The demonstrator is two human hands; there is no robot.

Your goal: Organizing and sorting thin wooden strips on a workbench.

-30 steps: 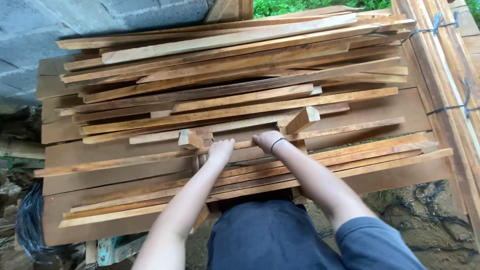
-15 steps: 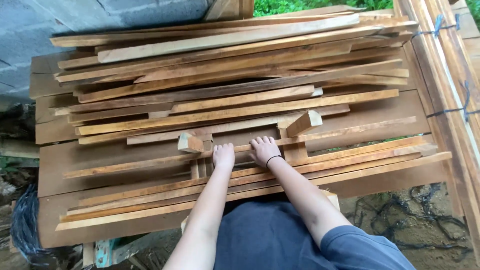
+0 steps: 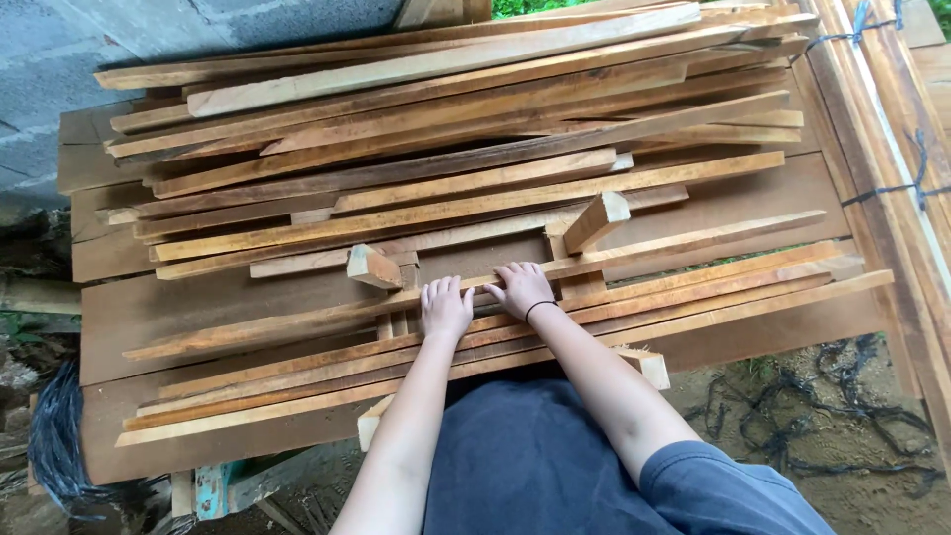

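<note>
Both arms reach forward; the left hand (image 3: 446, 307) and right hand (image 3: 521, 287) lie open, palms down, on a long wooden slat (image 3: 297, 322). Palms hidden.

Reddish-brown wooden slats (image 3: 475, 213), grey wall (image 3: 149, 40), seemingly dark blue-grey shirt (image 3: 733, 495).

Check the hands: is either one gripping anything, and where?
Nothing is gripped. The left hand and right hand lie flat, fingers spread, pressing on long slats near their middle.

No packages, labels, signs or screens show anywhere in this view.
</note>
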